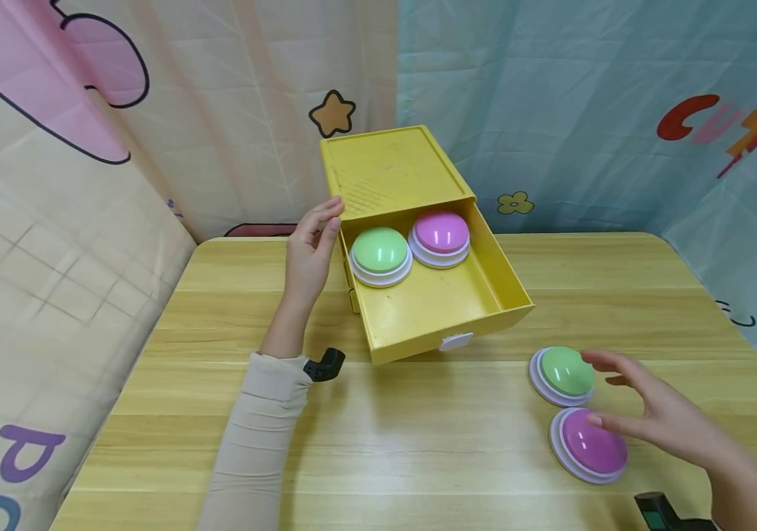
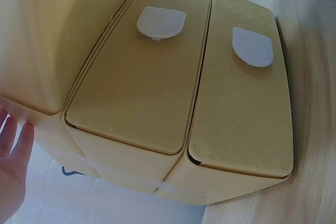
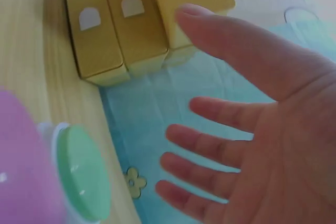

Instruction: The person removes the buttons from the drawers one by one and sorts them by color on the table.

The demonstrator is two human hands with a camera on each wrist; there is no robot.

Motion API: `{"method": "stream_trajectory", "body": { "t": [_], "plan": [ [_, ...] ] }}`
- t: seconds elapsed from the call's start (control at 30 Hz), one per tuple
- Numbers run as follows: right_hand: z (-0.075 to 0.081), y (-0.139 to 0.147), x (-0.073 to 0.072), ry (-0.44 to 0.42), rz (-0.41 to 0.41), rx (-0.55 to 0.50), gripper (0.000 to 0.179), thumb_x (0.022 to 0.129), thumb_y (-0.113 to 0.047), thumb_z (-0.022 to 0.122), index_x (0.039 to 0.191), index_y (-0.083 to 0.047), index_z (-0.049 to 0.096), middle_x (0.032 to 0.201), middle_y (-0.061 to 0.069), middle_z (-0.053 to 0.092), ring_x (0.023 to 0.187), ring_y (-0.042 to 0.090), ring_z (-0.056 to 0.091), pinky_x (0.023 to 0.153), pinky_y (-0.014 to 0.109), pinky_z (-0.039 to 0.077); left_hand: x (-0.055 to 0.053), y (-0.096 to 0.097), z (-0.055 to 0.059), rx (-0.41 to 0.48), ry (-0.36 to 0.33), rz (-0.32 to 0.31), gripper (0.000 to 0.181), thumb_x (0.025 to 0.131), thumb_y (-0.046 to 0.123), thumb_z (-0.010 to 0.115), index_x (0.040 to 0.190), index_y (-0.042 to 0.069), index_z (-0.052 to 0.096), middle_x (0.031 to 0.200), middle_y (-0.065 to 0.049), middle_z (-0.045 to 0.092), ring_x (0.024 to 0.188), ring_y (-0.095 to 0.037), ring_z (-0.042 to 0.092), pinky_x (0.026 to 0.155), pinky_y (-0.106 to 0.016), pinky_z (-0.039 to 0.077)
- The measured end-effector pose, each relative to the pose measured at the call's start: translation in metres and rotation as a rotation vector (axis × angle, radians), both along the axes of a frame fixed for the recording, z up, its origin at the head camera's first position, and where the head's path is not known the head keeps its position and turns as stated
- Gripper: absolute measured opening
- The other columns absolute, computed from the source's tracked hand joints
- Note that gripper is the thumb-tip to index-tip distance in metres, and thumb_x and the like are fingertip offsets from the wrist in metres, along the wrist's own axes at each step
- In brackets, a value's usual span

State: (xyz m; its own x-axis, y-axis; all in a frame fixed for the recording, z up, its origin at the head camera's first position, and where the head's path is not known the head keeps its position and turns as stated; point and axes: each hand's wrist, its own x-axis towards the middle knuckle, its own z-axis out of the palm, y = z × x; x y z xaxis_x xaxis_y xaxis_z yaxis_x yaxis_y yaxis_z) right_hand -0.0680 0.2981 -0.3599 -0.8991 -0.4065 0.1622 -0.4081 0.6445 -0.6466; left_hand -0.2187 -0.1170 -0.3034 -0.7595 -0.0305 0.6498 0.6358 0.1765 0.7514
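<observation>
A yellow drawer unit (image 1: 392,166) stands at the back of the table, its top drawer (image 1: 441,295) pulled out. Inside that drawer sit a green push button (image 1: 381,251) and a pink push button (image 1: 441,234), both on white bases. My left hand (image 1: 312,251) rests its fingertips against the unit's left side, near the top edge, fingers loosely bent. On the table at the right lie another green push button (image 1: 566,372) and a magenta push button (image 1: 594,442). My right hand (image 1: 664,417) hovers over these two, fingers spread and thumb apart, with nothing in its grasp.
Two lower drawers stay closed, each with a white pull tab (image 2: 161,23). Behind the wooden table (image 1: 219,369) hangs a printed curtain (image 1: 571,110), close to the unit's back. A black wrist device (image 1: 325,365) sits on the left sleeve.
</observation>
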Motion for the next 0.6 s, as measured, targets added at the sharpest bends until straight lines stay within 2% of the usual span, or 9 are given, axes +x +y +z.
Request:
{"method": "stream_trajectory", "body": {
  "t": [0.13,0.33,0.6],
  "plan": [
    [0.019,-0.014,-0.015,0.075,-0.003,-0.06,0.076,0.069,0.002,0.075,0.134,-0.007,0.037,0.126,-0.009,0.043,0.108,0.001,0.04,0.084,0.009,0.029,0.0,0.0,0.0,-0.001,-0.002,0.002,0.023,0.09,0.0,0.051,0.109,-0.011,0.057,0.12,-0.019,0.053,0.11,-0.017,0.05,0.073,-0.018,0.042],
    [0.049,-0.037,-0.04,0.178,0.076,-0.136,0.081,0.066,0.013,0.071,0.136,-0.004,0.033,0.129,-0.005,0.041,0.111,0.004,0.039,0.089,0.011,0.03,0.0,0.0,-0.001,-0.003,-0.011,0.003,0.023,0.09,0.0,0.051,0.109,-0.011,0.057,0.121,-0.018,0.053,0.111,-0.016,0.05,0.075,-0.018,0.042],
    [0.08,-0.072,-0.073,0.183,0.176,-0.152,0.085,0.068,0.01,0.073,0.138,-0.008,0.03,0.131,0.007,0.039,0.115,0.009,0.04,0.092,0.014,0.032,0.0,-0.001,0.001,0.0,-0.015,0.004,0.023,0.09,0.0,0.051,0.109,-0.011,0.057,0.121,-0.018,0.053,0.111,-0.016,0.05,0.074,-0.018,0.042]
  ]
}}
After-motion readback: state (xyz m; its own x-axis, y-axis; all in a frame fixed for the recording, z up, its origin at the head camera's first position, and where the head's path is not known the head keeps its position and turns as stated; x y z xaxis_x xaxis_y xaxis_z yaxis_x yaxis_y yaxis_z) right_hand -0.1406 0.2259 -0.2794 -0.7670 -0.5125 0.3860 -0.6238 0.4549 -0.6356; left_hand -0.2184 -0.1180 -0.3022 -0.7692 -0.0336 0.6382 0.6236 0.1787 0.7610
